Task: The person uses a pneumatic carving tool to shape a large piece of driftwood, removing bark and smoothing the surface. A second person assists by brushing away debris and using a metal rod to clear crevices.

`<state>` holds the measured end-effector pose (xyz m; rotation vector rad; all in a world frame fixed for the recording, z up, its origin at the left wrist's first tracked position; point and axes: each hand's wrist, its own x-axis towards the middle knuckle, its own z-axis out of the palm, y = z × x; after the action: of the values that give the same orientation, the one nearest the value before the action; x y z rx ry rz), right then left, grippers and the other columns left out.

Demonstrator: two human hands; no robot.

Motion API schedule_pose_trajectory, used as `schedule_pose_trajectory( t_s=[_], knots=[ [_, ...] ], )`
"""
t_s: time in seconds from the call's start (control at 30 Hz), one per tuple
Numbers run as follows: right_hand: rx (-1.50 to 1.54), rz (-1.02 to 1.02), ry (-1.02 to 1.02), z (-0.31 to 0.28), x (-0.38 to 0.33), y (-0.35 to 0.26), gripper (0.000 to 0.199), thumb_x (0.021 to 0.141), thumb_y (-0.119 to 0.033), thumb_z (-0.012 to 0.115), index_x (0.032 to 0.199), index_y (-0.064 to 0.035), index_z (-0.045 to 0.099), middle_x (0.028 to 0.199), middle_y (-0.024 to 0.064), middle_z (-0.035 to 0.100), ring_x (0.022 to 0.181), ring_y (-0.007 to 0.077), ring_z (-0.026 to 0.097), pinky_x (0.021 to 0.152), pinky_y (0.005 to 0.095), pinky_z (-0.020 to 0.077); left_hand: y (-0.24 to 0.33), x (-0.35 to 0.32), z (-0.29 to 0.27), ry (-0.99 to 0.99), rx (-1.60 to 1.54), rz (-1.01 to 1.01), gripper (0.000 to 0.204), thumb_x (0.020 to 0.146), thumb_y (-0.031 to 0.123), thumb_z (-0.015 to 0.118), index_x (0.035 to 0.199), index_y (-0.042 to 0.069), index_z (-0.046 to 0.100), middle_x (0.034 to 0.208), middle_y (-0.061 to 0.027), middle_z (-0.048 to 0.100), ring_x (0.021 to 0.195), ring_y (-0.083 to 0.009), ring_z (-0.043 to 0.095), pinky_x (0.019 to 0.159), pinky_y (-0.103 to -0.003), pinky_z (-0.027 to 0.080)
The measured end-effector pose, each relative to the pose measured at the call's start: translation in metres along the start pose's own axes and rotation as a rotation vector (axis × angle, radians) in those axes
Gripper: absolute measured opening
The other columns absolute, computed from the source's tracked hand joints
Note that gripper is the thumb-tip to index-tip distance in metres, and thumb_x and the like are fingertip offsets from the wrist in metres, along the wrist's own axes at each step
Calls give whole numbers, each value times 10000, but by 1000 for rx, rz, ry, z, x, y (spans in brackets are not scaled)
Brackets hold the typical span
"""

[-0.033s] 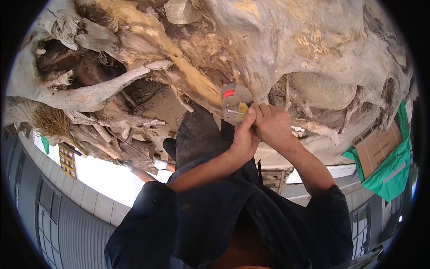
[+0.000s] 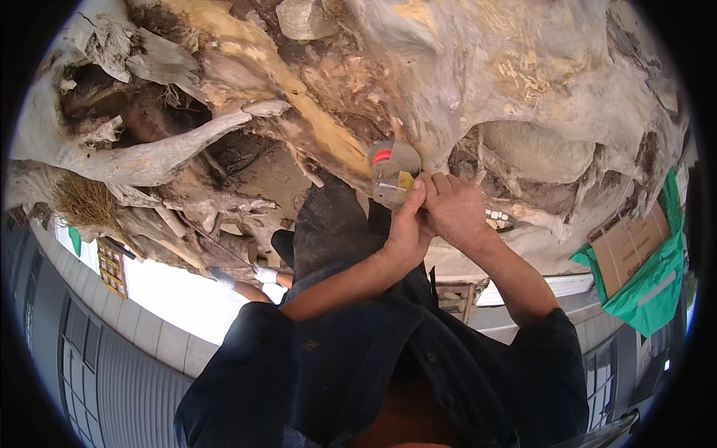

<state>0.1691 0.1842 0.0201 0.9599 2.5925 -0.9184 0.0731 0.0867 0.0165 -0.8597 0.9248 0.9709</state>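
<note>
Your left hand (image 2: 408, 228) and right hand (image 2: 457, 215) grip the dusty grey, round-headed, red-banded tool (image 2: 396, 169) together, likely for steadiness, its head beside the tan, weathered root wood (image 2: 328, 133); contact is unclear.

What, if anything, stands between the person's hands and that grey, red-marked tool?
Nothing visible: the left hand and right hand close together at the near end of the grey, red-marked tool, though their undersides are hidden.
</note>
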Motion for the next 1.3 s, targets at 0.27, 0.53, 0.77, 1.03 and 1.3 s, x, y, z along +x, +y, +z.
schedule_pose_trajectory(
  t_s=[0.27,0.53,0.77,1.03,1.3],
  knots=[
    [23,10,-58,1,-5,5,297,790,-164,685,1045,-15,651,845,89,633,753,258,681,673,391,557,-10,7,-6,-19,-43,11,498,1065,510,536,1422,162,535,1408,-36,588,1326,-219,536,1115,-415,424],
    [39,-93,-28,-1,23,8,165,825,-165,662,938,-50,627,786,87,644,726,259,695,658,381,556,10,10,3,-9,-113,57,501,1055,525,557,1397,159,548,1409,-19,575,1316,-196,537,1109,-404,436],
    [5,-129,-170,-11,34,12,189,817,-161,674,952,-41,619,824,109,655,754,282,707,669,409,564,17,9,12,-27,-188,27,482,1042,510,606,1380,169,560,1358,0,603,1250,-168,586,1054,-366,492],
    [-35,-156,-126,-20,18,17,151,802,-136,668,911,-42,624,788,104,660,732,272,716,642,387,572,-4,4,23,9,-163,65,493,1074,539,498,1400,172,543,1394,-10,587,1330,-189,530,1126,-401,421],
    [-51,-182,-160,-22,62,-1,161,807,-137,663,923,-27,645,808,126,681,743,285,720,646,392,579,31,7,18,11,-243,71,539,1063,575,493,1416,170,543,1441,-26,569,1356,-214,520,1144,-424,414]
  ],
)
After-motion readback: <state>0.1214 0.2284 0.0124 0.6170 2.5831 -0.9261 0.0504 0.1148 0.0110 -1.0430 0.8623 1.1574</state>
